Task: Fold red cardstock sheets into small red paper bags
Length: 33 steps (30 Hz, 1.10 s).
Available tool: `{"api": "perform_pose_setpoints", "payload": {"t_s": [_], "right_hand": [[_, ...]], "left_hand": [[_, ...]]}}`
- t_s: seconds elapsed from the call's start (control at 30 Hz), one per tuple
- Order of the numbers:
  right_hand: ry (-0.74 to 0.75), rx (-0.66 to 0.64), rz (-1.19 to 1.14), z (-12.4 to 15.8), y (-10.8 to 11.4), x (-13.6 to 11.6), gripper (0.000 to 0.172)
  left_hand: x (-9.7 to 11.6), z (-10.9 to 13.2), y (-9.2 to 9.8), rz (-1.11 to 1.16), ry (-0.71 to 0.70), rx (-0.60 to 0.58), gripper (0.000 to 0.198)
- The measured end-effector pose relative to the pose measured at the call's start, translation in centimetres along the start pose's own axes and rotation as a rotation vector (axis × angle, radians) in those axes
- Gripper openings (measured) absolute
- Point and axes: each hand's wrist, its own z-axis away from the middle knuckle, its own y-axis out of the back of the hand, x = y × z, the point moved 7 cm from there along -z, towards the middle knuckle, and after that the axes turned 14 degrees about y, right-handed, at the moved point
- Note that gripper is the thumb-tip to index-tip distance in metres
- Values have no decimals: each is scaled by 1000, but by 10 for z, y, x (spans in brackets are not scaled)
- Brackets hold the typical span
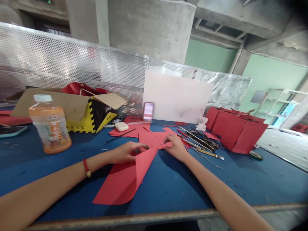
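A red paper sheet (pixel 125 179) lies on the blue table (pixel 168 186), its near part curled up and folded over. My left hand (pixel 126 152) pinches the sheet's folded edge near the middle, fingers closed on it. My right hand (pixel 174 146) rests on the far part of the same sheet, fingers bent and pressing it down. A red cord with a gold bead circles my left wrist.
An orange drink bottle (pixel 50 125) stands at the left. Behind it lies an open cardboard box (pixel 79 109) with yellow-black edging. Thin sticks and a craft knife (pixel 207 146) lie right of my hands. Folded red paper pieces (pixel 238 130) stack at right. A white board (pixel 176 98) leans on perforated metal panels.
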Motion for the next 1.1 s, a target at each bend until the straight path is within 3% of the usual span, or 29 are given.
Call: {"api": "perform_pose_setpoints", "payload": {"t_s": [0.1,0.17,0.27,0.37,0.53,0.77,0.97,1.1], "right_hand": [[-195,19,49,4,5,19,22],[-364,21,109,12,9,34,21],[-546,9,180,24,15,51,19],[-649,-13,181,32,18,63,27],[-667,19,38,34,14,76,33],[-577,160,-324,23,0,67,4],[-656,402,-581,25,10,72,19],[-711,410,-692,27,6,68,22]], "left_hand": [[2,1,0,-84,-5,28,49],[10,3,-1,-108,-41,18,43],[29,8,-10,-120,-118,-54,35],[41,14,-20,-169,-162,-124,41],[31,13,-21,-285,-102,-90,54],[16,9,-15,-347,-53,3,56],[-1,5,-4,-355,15,118,52],[-7,3,-3,-343,36,137,53]]}}
